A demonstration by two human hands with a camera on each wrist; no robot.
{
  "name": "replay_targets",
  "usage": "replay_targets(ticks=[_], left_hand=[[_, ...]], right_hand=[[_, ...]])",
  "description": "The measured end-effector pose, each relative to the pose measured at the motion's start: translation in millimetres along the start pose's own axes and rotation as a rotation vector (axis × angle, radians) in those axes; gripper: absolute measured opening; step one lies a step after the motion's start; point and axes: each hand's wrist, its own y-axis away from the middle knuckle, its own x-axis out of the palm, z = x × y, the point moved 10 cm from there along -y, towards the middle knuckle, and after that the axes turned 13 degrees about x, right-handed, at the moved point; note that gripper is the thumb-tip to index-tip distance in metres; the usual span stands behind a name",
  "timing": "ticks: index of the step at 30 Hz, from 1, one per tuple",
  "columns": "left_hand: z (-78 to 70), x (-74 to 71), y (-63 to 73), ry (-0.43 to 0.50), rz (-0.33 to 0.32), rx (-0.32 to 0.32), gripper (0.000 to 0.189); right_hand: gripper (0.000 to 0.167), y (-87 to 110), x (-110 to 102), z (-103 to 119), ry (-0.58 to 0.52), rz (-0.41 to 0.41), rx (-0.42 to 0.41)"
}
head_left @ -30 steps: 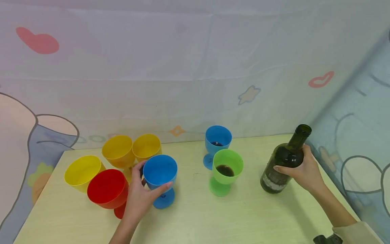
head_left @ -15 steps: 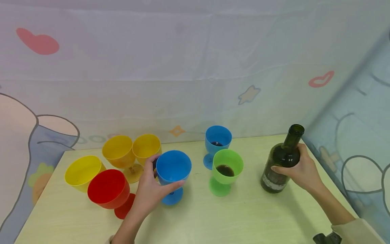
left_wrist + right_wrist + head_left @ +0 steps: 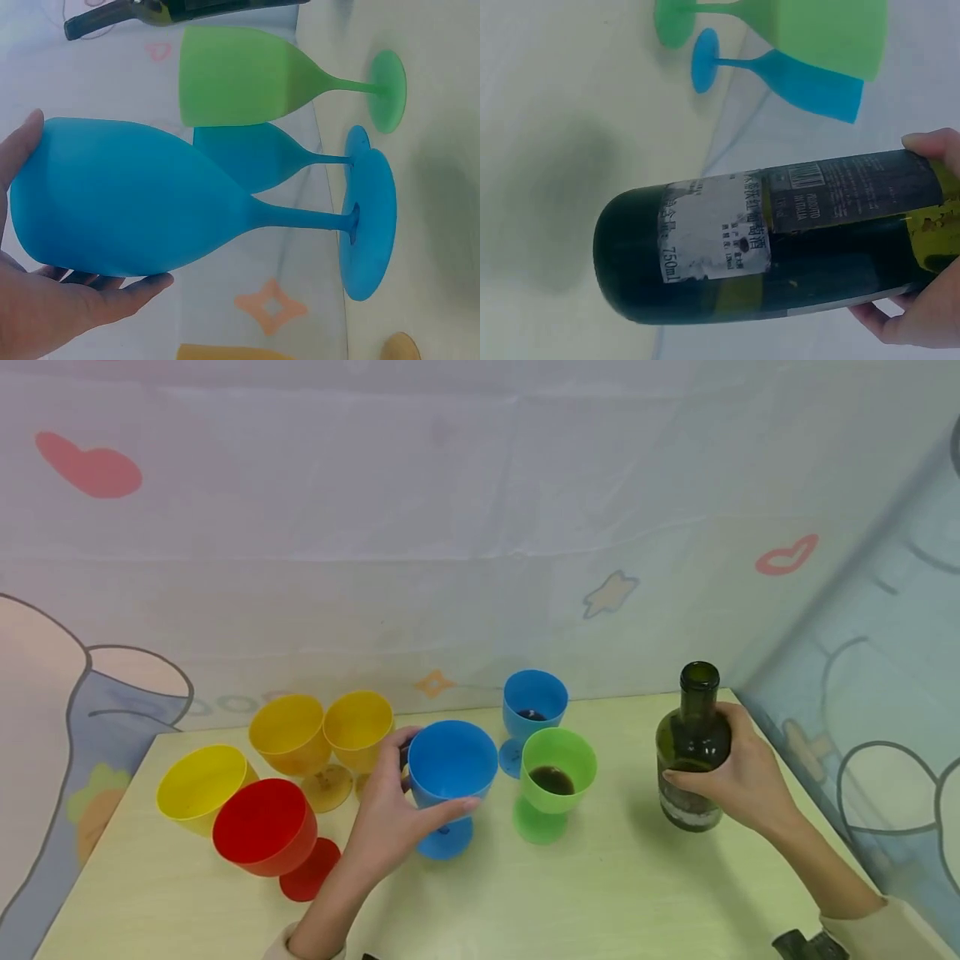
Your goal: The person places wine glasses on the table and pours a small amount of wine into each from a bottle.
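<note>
My left hand (image 3: 397,814) grips the bowl of a blue goblet (image 3: 453,763), thumb on the near side and fingers round the far side. In the left wrist view this blue goblet (image 3: 142,199) is upright and its bowl looks empty from above. My right hand (image 3: 750,777) holds a dark green wine bottle (image 3: 693,739) round its upper body, neck up; the right wrist view shows its worn white label (image 3: 716,229). Between the hands stand a green goblet (image 3: 558,764) and a second blue goblet (image 3: 535,697), each with dark liquid inside.
To the left, a red goblet (image 3: 266,827) stands near several yellow goblets (image 3: 202,785). A printed cloth (image 3: 450,527) hangs behind the pale tabletop (image 3: 570,902), and another cloth panel (image 3: 885,710) borders the right side.
My left hand has carried the blue goblet rightward, away from the red and yellow ones and closer to the green one. The bottle has gone from leaning right to nearly upright.
</note>
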Motion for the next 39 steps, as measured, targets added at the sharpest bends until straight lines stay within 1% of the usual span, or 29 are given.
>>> replay_targets(ticks=[5, 9, 12, 20, 28, 33, 39], left_hand=[[-6.5, 4.9, -1.4, -0.016, 0.018, 0.038, 0.091], [-9.6, 9.7, -1.5, -0.030, 0.034, 0.044, 0.091], [-12.7, 12.9, -1.4, -0.049, 0.049, 0.050, 0.091], [-21.2, 17.3, -2.3, -0.087, 0.066, 0.085, 0.091], [-25.6, 20.3, -1.0, -0.126, 0.079, 0.114, 0.091], [-28.5, 23.4, 0.8, -0.147, 0.090, 0.145, 0.089], [-29.1, 28.6, 3.2, -0.135, 0.114, 0.143, 0.087]], right_hand=[[0.081, 5.9, -3.6, 24.9, 0.038, -0.022, -0.088], [0.078, 11.1, -4.6, 44.3, 0.087, -0.044, -0.179], [0.076, 14.9, -5.6, 58.7, 0.151, -0.085, -0.250], [0.071, 24.1, -3.1, 86.8, 0.345, -0.164, -0.387], [0.067, 33.4, 11.1, 101.5, 0.516, -0.167, -0.495], [0.069, 37.8, 18.2, 107.2, 0.582, -0.196, -0.558], [0.073, 44.3, 26.4, 113.1, 0.641, -0.241, -0.637]])
